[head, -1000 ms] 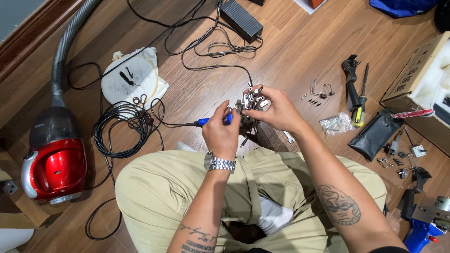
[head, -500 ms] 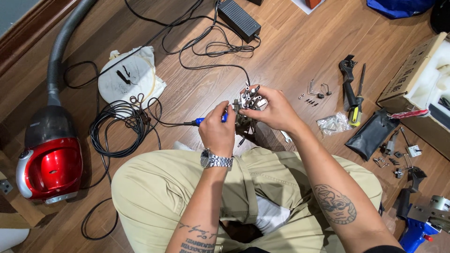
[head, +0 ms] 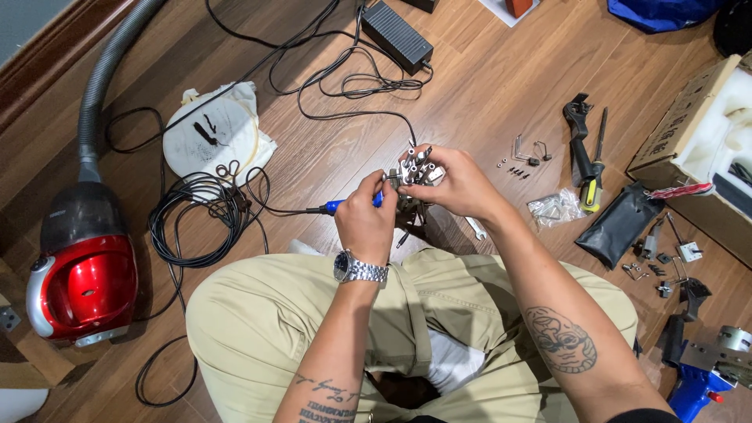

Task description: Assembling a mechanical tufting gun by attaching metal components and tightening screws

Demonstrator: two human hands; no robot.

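My left hand (head: 365, 222), with a metal watch on the wrist, grips a blue-handled soldering iron (head: 341, 206) whose tip points right at a small metal part. My right hand (head: 458, 184) holds that small metal assembly (head: 415, 168) with several pins and wires, a black cable running from it toward the power brick (head: 396, 34). Both hands meet above my crossed legs in khaki trousers, over the wooden floor (head: 501, 94).
A red vacuum cleaner (head: 82, 278) with grey hose lies at left. A black cable coil (head: 196, 219) and a white cloth bag (head: 219, 137) sit beside it. At right lie an adjustable wrench (head: 578, 133), a screwdriver (head: 595, 168), a black pouch (head: 619, 223), small screws and a cardboard box (head: 697, 133).
My hands stay together on the metal part; the view has shifted slightly, with things sliding a little left in the frame.
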